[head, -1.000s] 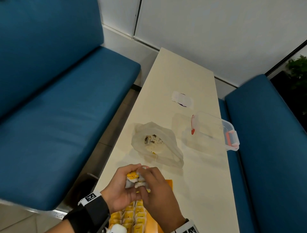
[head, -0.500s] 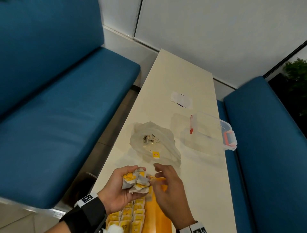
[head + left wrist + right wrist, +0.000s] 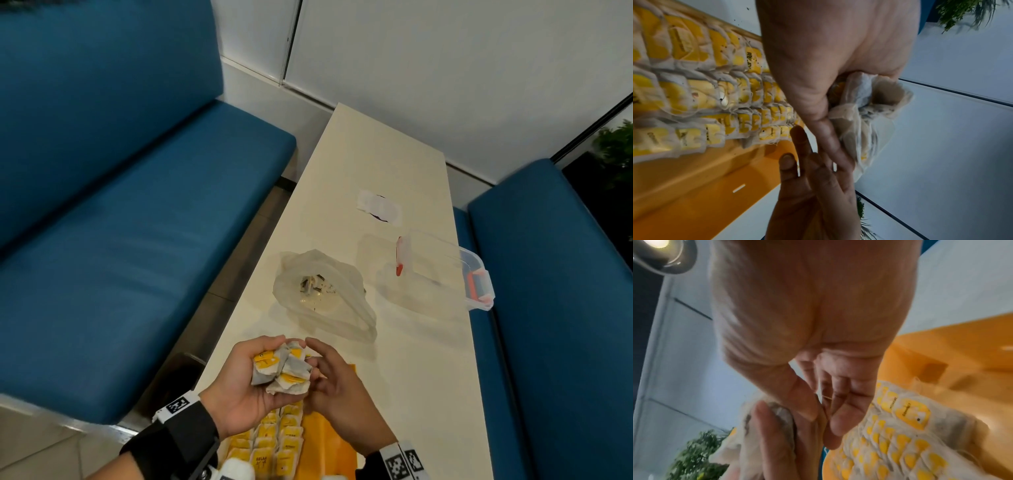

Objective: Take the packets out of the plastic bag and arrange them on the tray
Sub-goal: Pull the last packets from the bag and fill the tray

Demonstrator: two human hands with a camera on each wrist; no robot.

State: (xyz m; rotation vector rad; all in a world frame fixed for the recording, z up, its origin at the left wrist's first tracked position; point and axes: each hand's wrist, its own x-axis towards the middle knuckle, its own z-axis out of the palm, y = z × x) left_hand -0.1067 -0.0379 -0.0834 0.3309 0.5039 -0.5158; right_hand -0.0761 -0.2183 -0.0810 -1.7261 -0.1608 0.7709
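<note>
Head view: the left hand (image 3: pixel 236 387) grips a crumpled bunch of tea bags (image 3: pixel 281 370) above the orange tray (image 3: pixel 330 442), and the right hand (image 3: pixel 339 394) beside it pinches one free. Next, it likely joins the rows (image 3: pixel 274 442) below; the plastic bag (image 3: pixel 329 298) lies beyond both hands.

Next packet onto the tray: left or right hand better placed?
Right, probably. The left hand grips the bunch of packets. The right hand has its fingers at the bunch, above the bare side of the tray, beside the filled rows. I cannot tell if they pinch one yet.
</note>
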